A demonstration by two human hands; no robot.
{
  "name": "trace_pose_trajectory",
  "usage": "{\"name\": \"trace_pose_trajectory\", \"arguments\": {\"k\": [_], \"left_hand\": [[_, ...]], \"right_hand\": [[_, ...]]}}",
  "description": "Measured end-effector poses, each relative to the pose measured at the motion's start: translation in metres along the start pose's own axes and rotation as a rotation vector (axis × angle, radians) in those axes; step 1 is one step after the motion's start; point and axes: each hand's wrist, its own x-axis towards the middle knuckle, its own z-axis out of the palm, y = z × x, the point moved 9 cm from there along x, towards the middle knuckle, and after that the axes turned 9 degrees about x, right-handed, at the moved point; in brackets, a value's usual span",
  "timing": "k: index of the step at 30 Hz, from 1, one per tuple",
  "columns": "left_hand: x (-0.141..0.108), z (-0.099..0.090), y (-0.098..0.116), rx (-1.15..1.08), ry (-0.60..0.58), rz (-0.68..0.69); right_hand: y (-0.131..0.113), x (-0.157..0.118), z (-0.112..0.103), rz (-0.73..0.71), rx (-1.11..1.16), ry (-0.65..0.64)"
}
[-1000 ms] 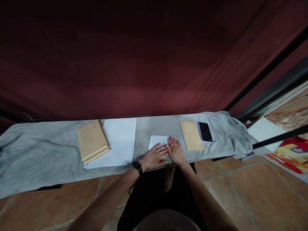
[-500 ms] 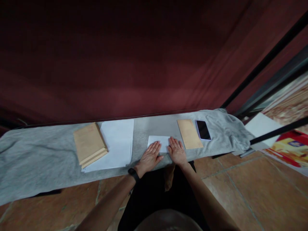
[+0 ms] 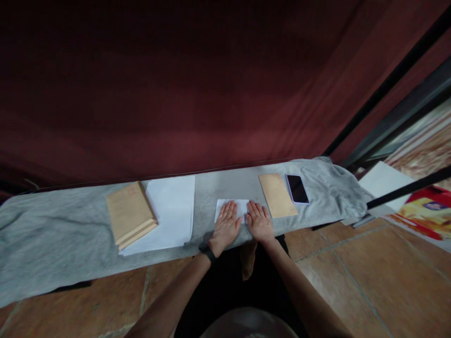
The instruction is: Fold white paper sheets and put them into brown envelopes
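Pressing small white paper flat, seemingly: left hand and right hand lie palm-down, grip spread, clamping nothing; next move likely calls for an edge pinch.

A: Off to your right you had a phone, dark screen up, pale purple rim, flat on the grey cloth.
B: Cloth ran left to right in front of you, rumpled toward both ends. Ahead of you was a dark red backdrop; fabric or panel, couldn't tell.
A: And your far right?
B: You had a black pole slanting up, plus a lower dark bar crossing in front of a white sheet. Red-and-yellow printed item was just beside that, print blurred.
A: Floor near you?
B: Brown tiles, paler joints.
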Motion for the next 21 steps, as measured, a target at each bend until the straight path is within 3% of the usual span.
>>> {"name": "trace_pose_trajectory", "arguments": {"k": [3, 6, 21], "left_hand": [[0.012, 0.007, 0.026, -0.052, 0.006, 0.083], [0.02, 0.014, 0.03, -0.054, -0.003, 0.085], [0.014, 0.014, -0.023, 0.02, -0.033, -0.126]], "right_hand": [[0.0, 0.0, 0.0, -0.006, -0.002, -0.007], [0.001, -0.001, 0.001, -0.011, -0.008, -0.014], [0.001, -0.001, 0.001, -0.011, 0.028, 0.02]]}}
